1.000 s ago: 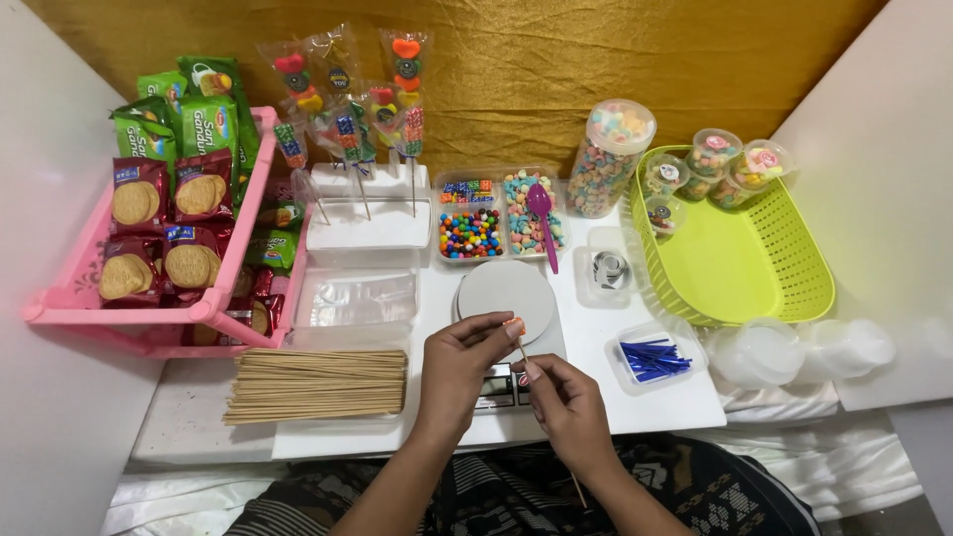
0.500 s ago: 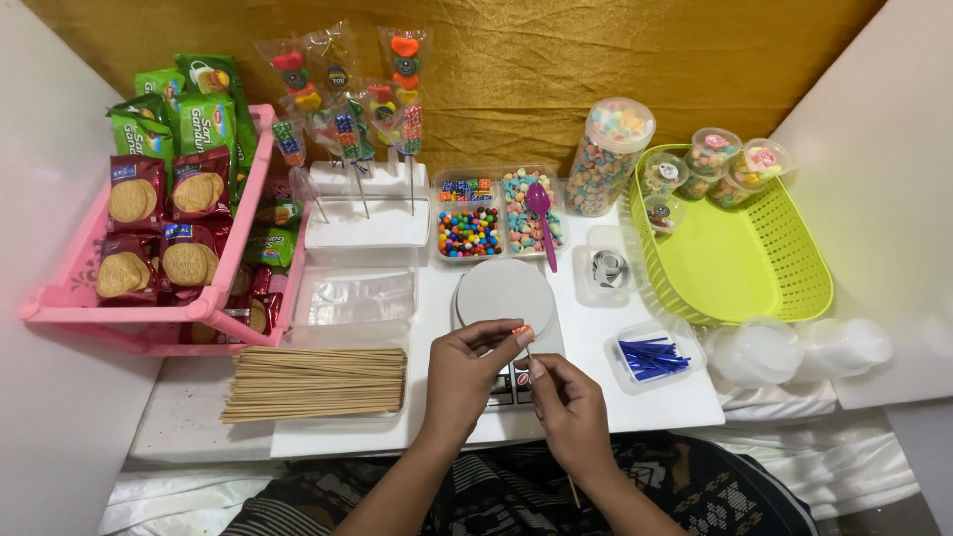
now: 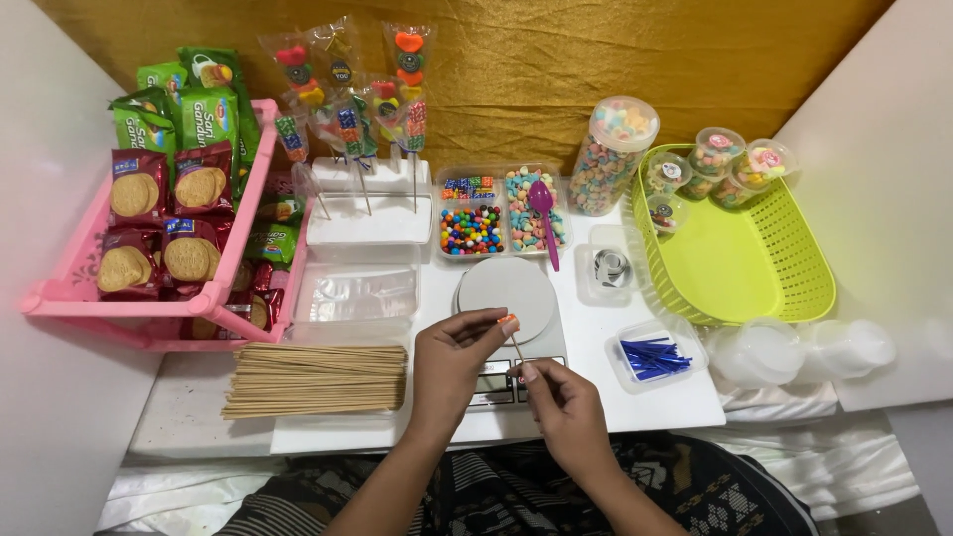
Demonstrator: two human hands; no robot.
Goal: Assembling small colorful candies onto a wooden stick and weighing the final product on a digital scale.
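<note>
My left hand [image 3: 452, 362] pinches a small orange candy piece [image 3: 509, 322] at the top end of a thin wooden skewer [image 3: 517, 347]. My right hand [image 3: 568, 409] grips the lower end of that skewer between thumb and fingers. Both hands hover over the front of a white kitchen scale [image 3: 508, 294] with a round plate. Behind the scale a clear divided tray [image 3: 472, 228] holds coloured ball candies and pastel pieces, with a purple spoon [image 3: 544, 216] lying in it.
A stack of bare skewers [image 3: 316, 378] lies at the left. A pink rack [image 3: 149, 303] holds biscuit packs. Finished candy skewers [image 3: 347, 99] stand in a white block. A candy jar [image 3: 615, 154], green basket [image 3: 745, 268], blue twist ties [image 3: 650, 355] and clear cups [image 3: 794, 347] sit right.
My left fingertips have moved a little up the skewer toward the scale plate with the orange piece. My right hand has stayed almost in place.
</note>
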